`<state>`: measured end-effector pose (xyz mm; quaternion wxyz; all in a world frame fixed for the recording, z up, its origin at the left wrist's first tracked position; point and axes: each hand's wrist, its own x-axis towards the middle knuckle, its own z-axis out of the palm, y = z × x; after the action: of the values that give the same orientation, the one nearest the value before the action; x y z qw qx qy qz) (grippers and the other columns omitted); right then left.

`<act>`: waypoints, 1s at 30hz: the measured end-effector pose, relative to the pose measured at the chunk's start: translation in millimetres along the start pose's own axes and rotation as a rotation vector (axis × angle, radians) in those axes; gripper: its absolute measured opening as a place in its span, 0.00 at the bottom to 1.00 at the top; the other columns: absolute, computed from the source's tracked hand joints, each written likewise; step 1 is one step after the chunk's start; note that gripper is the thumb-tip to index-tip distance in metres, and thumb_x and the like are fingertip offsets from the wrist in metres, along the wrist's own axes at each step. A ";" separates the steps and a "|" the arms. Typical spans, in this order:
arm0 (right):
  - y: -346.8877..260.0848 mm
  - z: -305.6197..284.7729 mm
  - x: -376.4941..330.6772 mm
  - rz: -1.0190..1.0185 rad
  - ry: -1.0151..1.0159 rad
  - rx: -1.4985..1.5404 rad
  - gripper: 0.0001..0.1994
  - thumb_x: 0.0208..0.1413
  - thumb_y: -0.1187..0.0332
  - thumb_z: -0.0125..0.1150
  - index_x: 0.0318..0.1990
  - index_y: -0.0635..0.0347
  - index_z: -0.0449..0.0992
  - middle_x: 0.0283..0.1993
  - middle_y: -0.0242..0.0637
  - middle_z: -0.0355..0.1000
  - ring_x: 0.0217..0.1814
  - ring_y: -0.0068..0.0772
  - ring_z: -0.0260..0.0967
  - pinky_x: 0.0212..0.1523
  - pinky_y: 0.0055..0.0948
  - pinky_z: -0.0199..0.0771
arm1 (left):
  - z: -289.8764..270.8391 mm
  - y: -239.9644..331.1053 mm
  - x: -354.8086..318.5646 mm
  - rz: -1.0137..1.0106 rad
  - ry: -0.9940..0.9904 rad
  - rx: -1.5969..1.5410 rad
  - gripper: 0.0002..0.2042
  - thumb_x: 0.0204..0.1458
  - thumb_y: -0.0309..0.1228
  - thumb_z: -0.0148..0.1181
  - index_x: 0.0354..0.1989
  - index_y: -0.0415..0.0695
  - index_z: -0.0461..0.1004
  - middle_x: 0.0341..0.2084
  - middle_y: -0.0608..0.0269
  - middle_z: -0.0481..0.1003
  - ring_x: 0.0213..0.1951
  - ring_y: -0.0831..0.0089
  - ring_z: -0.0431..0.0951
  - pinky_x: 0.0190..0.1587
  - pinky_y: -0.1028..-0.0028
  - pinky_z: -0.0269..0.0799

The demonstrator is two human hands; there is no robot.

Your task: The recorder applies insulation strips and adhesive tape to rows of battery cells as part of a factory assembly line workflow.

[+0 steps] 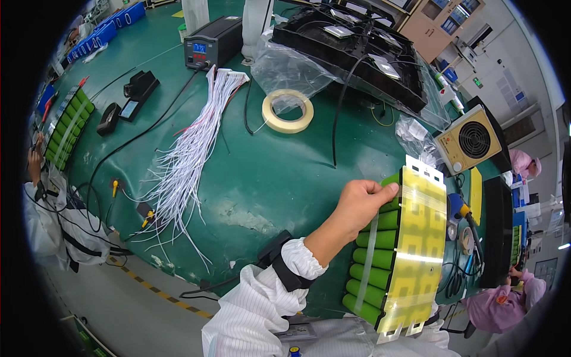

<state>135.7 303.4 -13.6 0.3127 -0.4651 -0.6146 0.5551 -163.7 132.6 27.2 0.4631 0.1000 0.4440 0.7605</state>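
Note:
My left hand (361, 205) grips the upper end of a battery pack (376, 257) made of green cylindrical cells. Its thumb presses on the edge and its fingers curl round the far side. The pack stands tilted at the table's front right edge. A yellow insulating sheet (418, 238) covers the side turned to the right, with pale metal tabs showing at both ends. Clear tape runs across the cells. My right hand does not show; the pack may hide it, and a bit of white sleeve appears below the pack's lower end.
A bundle of white wires (199, 143) lies on the green table (250, 178), near a masking tape roll (288, 111) and a soldering station (213, 43). Farther right stand a black tray (357, 53) and a fan unit (470, 141). Co-workers sit at left and right.

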 end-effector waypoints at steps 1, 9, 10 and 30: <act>0.3 0.7 1.2 -0.002 -0.001 0.001 0.04 0.56 0.80 0.61 0.38 0.69 0.77 0.35 0.40 0.76 0.33 0.27 0.72 0.34 0.27 0.73 | 1.4 -1.9 1.6 0.006 0.008 0.020 0.16 0.57 0.40 0.64 0.33 0.35 0.79 0.26 0.66 0.78 0.28 0.83 0.71 0.31 0.79 0.66; 4.5 2.6 2.2 0.003 0.001 0.009 0.05 0.56 0.79 0.61 0.39 0.68 0.77 0.34 0.39 0.76 0.33 0.27 0.72 0.34 0.27 0.72 | 2.6 -9.2 1.1 0.214 0.122 0.158 0.20 0.56 0.43 0.64 0.24 0.36 0.77 0.18 0.70 0.70 0.22 0.82 0.65 0.26 0.76 0.63; 5.0 2.7 2.8 0.004 0.000 0.009 0.05 0.56 0.79 0.61 0.39 0.68 0.77 0.34 0.39 0.76 0.33 0.27 0.72 0.34 0.27 0.72 | 2.7 -7.0 -1.3 0.144 0.082 0.119 0.19 0.57 0.43 0.63 0.29 0.35 0.77 0.21 0.70 0.72 0.24 0.84 0.65 0.26 0.78 0.61; 12.5 3.6 3.1 0.000 0.024 0.013 0.06 0.54 0.78 0.62 0.40 0.67 0.77 0.33 0.38 0.75 0.32 0.26 0.72 0.33 0.26 0.72 | 4.7 -4.8 -6.0 0.041 0.003 -0.068 0.19 0.56 0.43 0.65 0.30 0.35 0.77 0.27 0.65 0.76 0.27 0.84 0.72 0.29 0.81 0.66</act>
<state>134.2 304.3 -26.9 0.3231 -0.4698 -0.6073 0.5533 -154.9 131.5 27.8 0.4499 0.0924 0.4165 0.7846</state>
